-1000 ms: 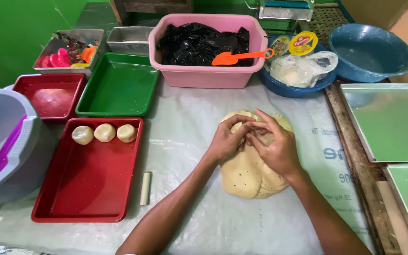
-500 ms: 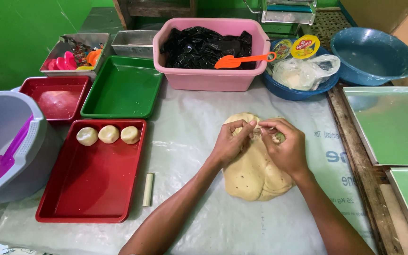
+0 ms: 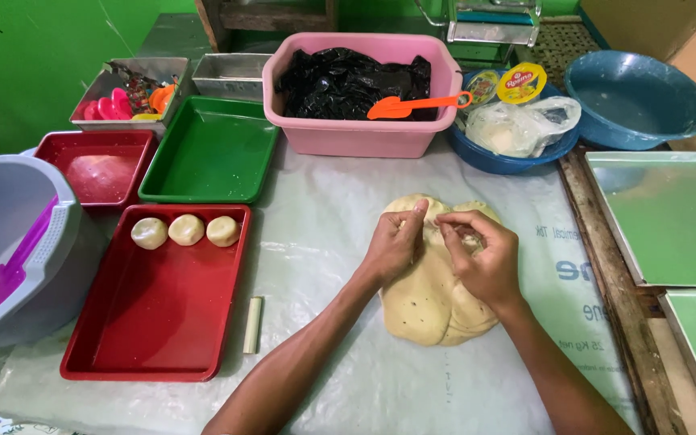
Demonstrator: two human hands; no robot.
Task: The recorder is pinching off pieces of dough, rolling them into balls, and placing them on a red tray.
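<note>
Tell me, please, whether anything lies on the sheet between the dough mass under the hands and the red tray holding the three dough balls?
Nothing visible does. The dough mass and the red tray are separated only by bare plastic sheet; the small pale stick lies beside the tray's right edge, nearer the person.

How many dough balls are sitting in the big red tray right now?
3, in a row along the far edge of the big red tray: left ball, middle ball, right ball. None seem hidden.

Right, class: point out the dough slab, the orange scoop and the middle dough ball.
dough slab [image 3: 427, 304], head view, bare lower part.
orange scoop [image 3: 419, 105], head view, handle.
middle dough ball [image 3: 186, 229], head view, top.
</note>
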